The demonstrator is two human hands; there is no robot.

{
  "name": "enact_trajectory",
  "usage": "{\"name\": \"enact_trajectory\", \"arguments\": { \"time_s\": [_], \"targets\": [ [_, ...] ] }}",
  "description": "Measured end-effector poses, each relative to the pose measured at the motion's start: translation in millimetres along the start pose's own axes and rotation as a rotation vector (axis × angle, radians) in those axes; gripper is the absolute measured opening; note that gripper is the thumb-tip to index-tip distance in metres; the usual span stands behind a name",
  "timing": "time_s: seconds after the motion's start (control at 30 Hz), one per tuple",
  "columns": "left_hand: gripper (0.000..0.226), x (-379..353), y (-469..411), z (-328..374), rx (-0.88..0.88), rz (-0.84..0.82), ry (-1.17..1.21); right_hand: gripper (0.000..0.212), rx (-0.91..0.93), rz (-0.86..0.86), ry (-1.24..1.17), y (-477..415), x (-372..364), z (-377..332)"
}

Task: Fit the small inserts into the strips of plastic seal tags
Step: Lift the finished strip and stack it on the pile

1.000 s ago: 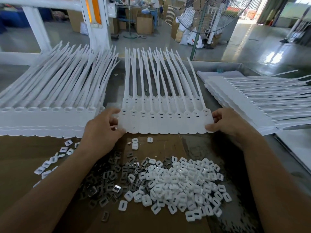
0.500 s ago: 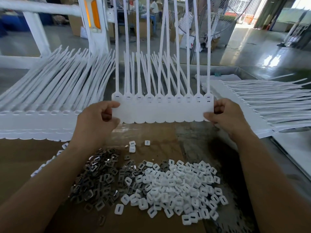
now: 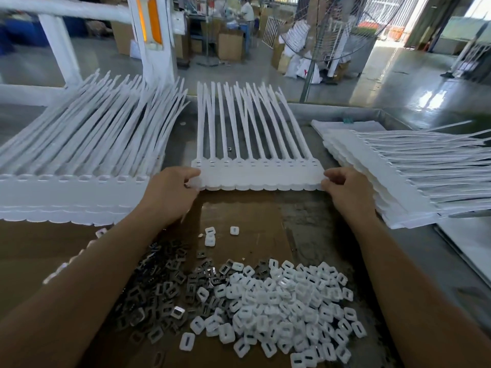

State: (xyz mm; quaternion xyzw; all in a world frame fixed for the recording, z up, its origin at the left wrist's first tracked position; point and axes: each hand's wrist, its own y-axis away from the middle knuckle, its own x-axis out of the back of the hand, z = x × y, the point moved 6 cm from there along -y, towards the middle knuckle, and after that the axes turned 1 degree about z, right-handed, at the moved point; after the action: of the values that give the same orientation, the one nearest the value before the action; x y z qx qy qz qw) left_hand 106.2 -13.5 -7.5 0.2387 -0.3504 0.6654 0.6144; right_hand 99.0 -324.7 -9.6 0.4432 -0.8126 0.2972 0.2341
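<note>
Head cam: L hand (image 3: 170, 193), R hand (image 3: 346, 191) pinch tag strip (image 3: 261, 176) ends; fingers beneath hidden; L forearm (image 3: 79, 282) covers some inserts (image 3: 279, 301).

Both arms reach forward, left hand (image 3: 170, 193) and right hand (image 3: 346, 192) level, apart, fingers (image 3: 333, 179) pinching.
</note>
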Motion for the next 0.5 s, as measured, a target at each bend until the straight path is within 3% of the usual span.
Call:
{"name": "enact_trajectory", "arguments": {
  "time_s": [0.27, 0.43, 0.5],
  "targets": [
    [0.038, 20, 6, 5, -0.023, 0.025, 0.032, 0.023, 0.025, 0.025, 0.059, 5, 5, -1],
    [0.031, 31, 21, -1, -0.04, 0.034, 0.163, 0.02, 0.063, 0.007, 0.086, 10, -1, -6],
    [0.029, 32, 27, -9, 0.046, 0.031, 0.301, 0.019, 0.074, 0.01, 0.08, 12, 1, -5]
  ]
}}
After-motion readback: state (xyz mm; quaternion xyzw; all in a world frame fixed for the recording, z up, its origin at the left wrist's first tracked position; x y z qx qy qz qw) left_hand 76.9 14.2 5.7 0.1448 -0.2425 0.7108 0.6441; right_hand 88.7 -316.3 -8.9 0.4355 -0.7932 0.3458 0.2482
